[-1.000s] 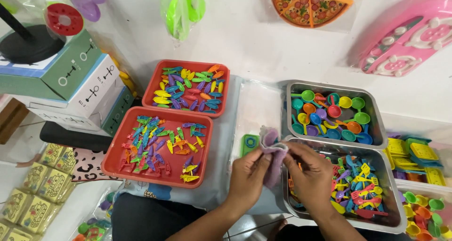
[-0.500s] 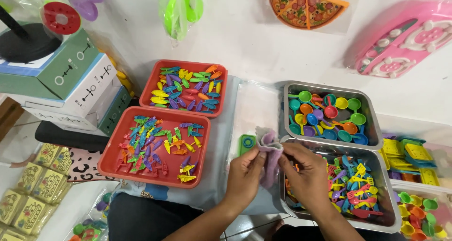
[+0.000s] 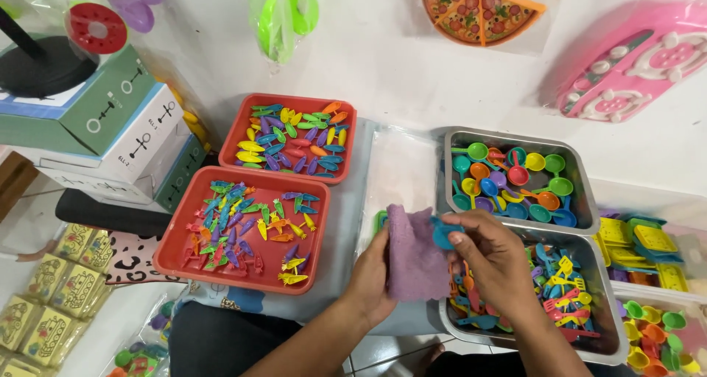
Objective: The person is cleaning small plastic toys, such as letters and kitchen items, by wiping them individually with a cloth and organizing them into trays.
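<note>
**Purple cloth and a blue toy spoon, held over the metal trays**

While the left hand (image 3: 372,277) spreads a purple cloth (image 3: 414,253) flat across its palm, with the thumb and fingers tucked behind and under it, the right hand (image 3: 495,263) pinches a small blue toy spoon (image 3: 444,233) between thumb and forefinger, right at the cloth's upper right edge. The spoon's bowl touches the cloth. Both hands hover at the near left corner of a metal tray (image 3: 613,289) heaped with mixed plastic spatulas and forks in blue, yellow, pink and purple.

Just behind it sits a second metal tray (image 3: 583,178) holding round toy spoons in green, orange, blue, red and yellow. A green toy piece (image 3: 381,221) peeks out from behind the cloth, mostly hidden. A clear plastic bag (image 3: 401,167) lies flat between the metal trays and two red trays. Of those, the nearer red tray (image 3: 180,233) carries small carrot-like and fish-like shapes, scattered loosely; the farther red tray (image 3: 239,130) is packed with leaf-shaped pieces in many colours.

Stacked cardboard boxes (image 3: 110,127) stand at the left. At the right edge lie yellow and green toy plates (image 3: 648,237) and little cups (image 3: 663,333). Against the wall lean a bagged toy pizza (image 3: 479,5) and a pink toy stove (image 3: 633,60).
</note>
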